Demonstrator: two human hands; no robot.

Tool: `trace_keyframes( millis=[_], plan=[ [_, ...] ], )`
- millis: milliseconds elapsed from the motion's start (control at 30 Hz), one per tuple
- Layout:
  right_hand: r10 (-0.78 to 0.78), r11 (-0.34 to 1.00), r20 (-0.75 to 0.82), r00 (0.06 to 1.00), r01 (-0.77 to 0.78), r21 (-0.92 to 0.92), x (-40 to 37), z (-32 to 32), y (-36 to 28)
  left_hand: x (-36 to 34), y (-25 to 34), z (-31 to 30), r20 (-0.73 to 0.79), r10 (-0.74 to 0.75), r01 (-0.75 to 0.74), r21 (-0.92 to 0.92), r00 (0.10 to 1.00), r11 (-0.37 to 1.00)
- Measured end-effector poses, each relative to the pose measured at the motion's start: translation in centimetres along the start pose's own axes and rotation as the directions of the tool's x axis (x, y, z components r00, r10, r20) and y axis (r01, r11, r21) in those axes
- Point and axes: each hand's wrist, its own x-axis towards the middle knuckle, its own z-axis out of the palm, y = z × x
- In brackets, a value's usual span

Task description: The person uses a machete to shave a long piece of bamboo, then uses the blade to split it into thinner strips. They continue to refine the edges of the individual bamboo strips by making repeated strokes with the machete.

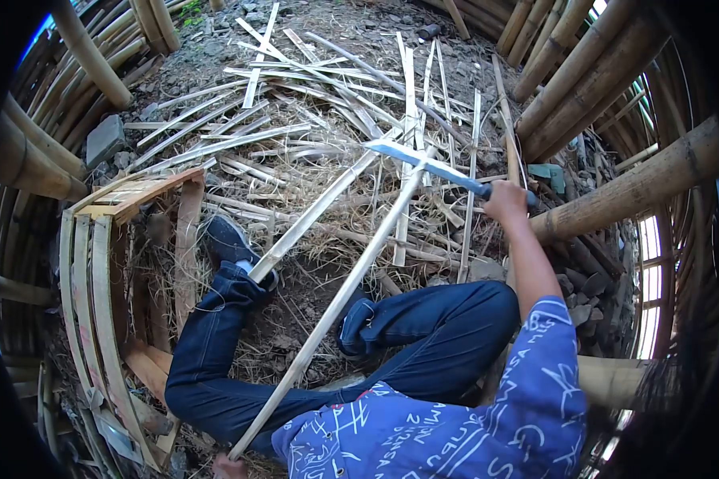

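Note:
My right hand (507, 203) is wrapped round the dark handle of a machete (433, 165), whose long blade points left. The blade lies across the upper end of a long bamboo strip (339, 299), seemingly touching it. At the bottom edge of the view, my left hand (230, 466) is closed on the strip's lower end; part of that hand is cut off. The strip slants up to the right across my legs. Another split bamboo piece (315, 211) leans from my shoe up toward the blade's tip.
Many split bamboo strips (295, 76) lie heaped on shavings ahead. A wooden crate (96, 295) stands at my left. Thick bamboo poles (639, 180) line the right side. A grey block (105, 142) sits at the upper left, and a green object (548, 177) lies beyond my right hand.

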Motion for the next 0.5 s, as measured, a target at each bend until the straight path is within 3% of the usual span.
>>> trace_keyframes(
  millis=[67,133,200,267,500],
  plan=[
    [-0.086,0.991,-0.077,0.993,0.077,-0.110,0.8,2.4,1.5,-0.7,-0.2,0.0,-0.002,-0.011,0.011,-0.001,1.000,1.000],
    [-0.130,0.982,-0.030,0.991,0.124,-0.139,-0.1,1.8,0.2,-1.1,-0.6,0.6,-0.019,-0.015,0.015,0.007,1.000,1.000],
    [-0.129,0.991,-0.017,0.992,0.128,-0.045,-0.6,2.0,-0.5,-1.8,-1.7,1.2,-0.023,-0.003,0.004,0.022,1.000,1.000],
    [-0.117,0.993,-0.102,0.988,0.120,0.021,-1.5,1.7,-0.9,-2.1,-2.9,1.6,-0.018,0.021,-0.020,0.045,1.000,0.999],
    [-0.138,0.989,-0.106,0.985,0.142,0.032,-2.5,1.7,0.0,-3.4,-5.8,3.4,-0.034,0.047,-0.044,0.074,0.998,0.996]
  ],
)
